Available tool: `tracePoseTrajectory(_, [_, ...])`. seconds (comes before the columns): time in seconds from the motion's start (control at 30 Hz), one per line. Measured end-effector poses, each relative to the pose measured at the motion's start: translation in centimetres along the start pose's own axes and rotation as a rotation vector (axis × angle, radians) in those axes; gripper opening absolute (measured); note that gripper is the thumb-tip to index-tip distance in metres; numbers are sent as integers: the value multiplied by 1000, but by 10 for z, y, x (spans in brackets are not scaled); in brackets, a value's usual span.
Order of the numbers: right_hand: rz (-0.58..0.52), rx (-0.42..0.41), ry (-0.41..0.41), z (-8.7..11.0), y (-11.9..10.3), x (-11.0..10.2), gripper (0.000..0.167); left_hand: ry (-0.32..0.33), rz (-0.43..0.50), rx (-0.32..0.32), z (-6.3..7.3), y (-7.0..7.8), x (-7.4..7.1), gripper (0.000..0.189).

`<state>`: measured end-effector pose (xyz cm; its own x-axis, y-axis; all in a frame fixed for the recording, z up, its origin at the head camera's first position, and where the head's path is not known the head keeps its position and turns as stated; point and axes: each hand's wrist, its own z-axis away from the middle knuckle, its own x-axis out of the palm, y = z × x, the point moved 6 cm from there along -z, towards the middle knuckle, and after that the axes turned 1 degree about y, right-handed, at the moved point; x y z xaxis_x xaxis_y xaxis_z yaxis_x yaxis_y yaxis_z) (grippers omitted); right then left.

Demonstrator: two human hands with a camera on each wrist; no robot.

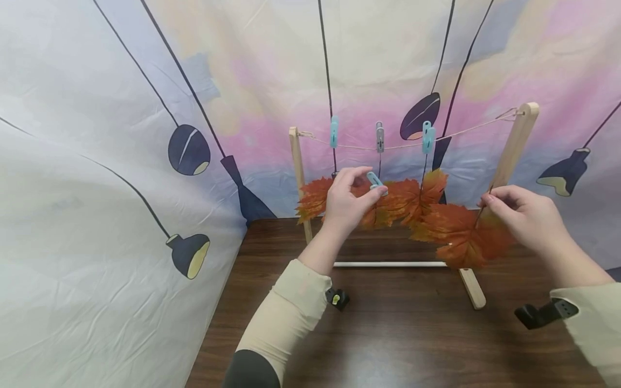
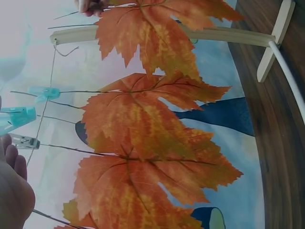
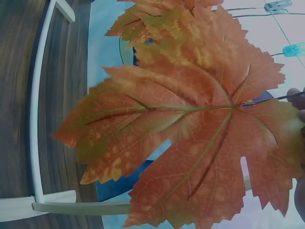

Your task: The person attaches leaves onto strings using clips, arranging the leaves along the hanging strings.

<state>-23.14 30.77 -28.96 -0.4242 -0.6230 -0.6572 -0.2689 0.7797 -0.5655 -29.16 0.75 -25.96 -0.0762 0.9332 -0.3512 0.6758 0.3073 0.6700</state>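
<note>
My left hand point(image 1: 348, 198) pinches a light blue clothespin point(image 1: 374, 181) between thumb and fingers, in front of the hanging leaves. In the left wrist view that clothespin point(image 2: 16, 118) shows at the left edge. With thumb and fingertips, my right hand point(image 1: 536, 218) holds an orange artificial maple leaf point(image 1: 466, 233) by its thin stem; its blade hangs downward, near the right post. The right wrist view shows this leaf point(image 3: 190, 114) close up. Three clothespins, blue point(image 1: 333, 132), grey point(image 1: 380, 137) and blue point(image 1: 428, 138), sit on a string, with other orange leaves point(image 1: 312, 196) hanging below.
The string point(image 1: 468, 131) runs between a left wooden post point(image 1: 297, 156) and a right wooden post point(image 1: 515, 143). A white rod point(image 1: 388, 264) joins the stand's feet point(image 1: 472, 288) on the dark wooden table point(image 1: 388, 334). Behind hangs a painted cloth point(image 1: 242, 70).
</note>
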Motion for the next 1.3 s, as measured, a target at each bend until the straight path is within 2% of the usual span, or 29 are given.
tracePoseTrajectory(0.13, [-7, 17, -9, -3, -3, 1, 22, 5, -16, 14, -3, 2, -1, 39])
tracePoseTrajectory(0.37, [8, 38, -6, -7, -6, 2, 27, 5, -4, -18, -11, 1, -1, 41])
tracePoseTrajectory(0.6, [-9, 55, -31, -14, -8, 6, 31, -17, -19, -36, -25, 12, -1, 42])
tracePoseTrajectory(0.87, [-42, 48, -27, -20, -10, 8, 32, -52, -78, -28, -37, 25, 3, 45])
tracePoseTrajectory(1.13, [-51, 64, -15, -25, -12, 8, 34, -4, -35, -55, -42, 28, 3, 46])
tracePoseTrajectory(1.3, [-51, 87, -12, -30, -11, 7, 37, 15, -22, -31, -46, 34, 3, 43])
